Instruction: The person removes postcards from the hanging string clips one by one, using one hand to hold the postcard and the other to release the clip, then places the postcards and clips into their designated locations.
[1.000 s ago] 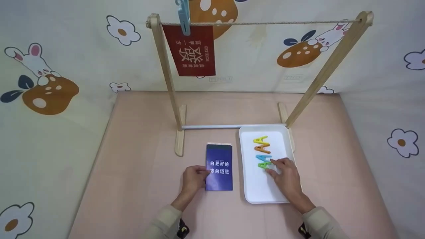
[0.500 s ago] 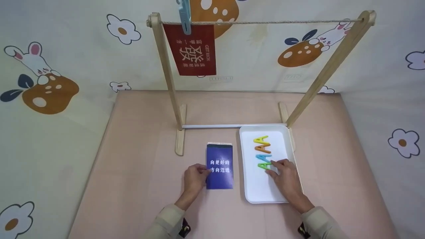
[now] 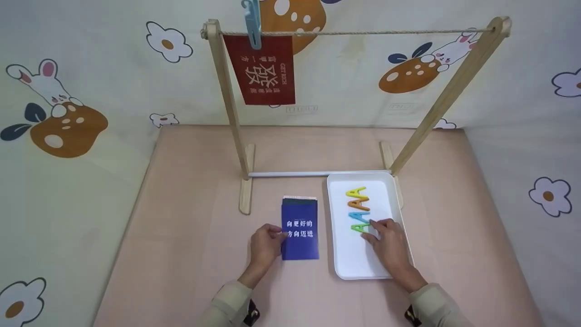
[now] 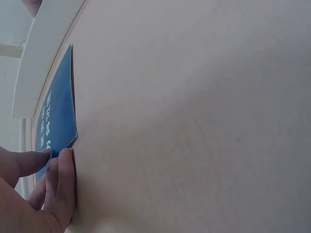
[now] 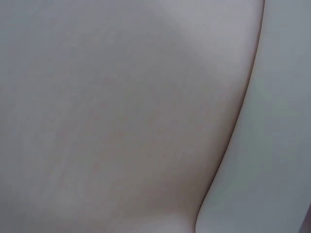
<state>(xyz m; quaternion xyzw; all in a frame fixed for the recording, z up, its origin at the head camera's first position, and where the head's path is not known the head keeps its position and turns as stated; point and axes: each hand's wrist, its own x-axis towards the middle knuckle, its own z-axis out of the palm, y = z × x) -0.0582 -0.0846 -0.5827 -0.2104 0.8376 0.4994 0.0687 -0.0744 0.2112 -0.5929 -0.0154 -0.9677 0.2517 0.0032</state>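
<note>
My left hand [image 3: 266,245] pinches the left edge of a blue paper envelope [image 3: 301,247] with white lettering, which lies on the table. In the left wrist view the thumb is on top of the envelope [image 4: 62,107] and the fingers are at its edge. A dark green and a whitish edge peek out at its top end. Over the white tray [image 3: 349,261], my right hand [image 3: 391,247] pinches the legs of a green clothespin [image 3: 358,228] between thumb and forefinger. Blue [image 3: 357,216], orange [image 3: 358,203] and yellow clothespins [image 3: 355,192] lie above it in a column.
Behind the hands stands a wooden rack [image 3: 447,100] with a rope [image 3: 381,32] strung across. A light-blue clothespin [image 3: 253,27] holds a red envelope [image 3: 268,93] on the rope's left part. A white bar [image 3: 290,174] joins the rack's feet; the tray's far end meets it.
Both hands stay at the blue envelope and the green clothespin, with hardly any movement. The whole head view shifts slightly up and back down.
</note>
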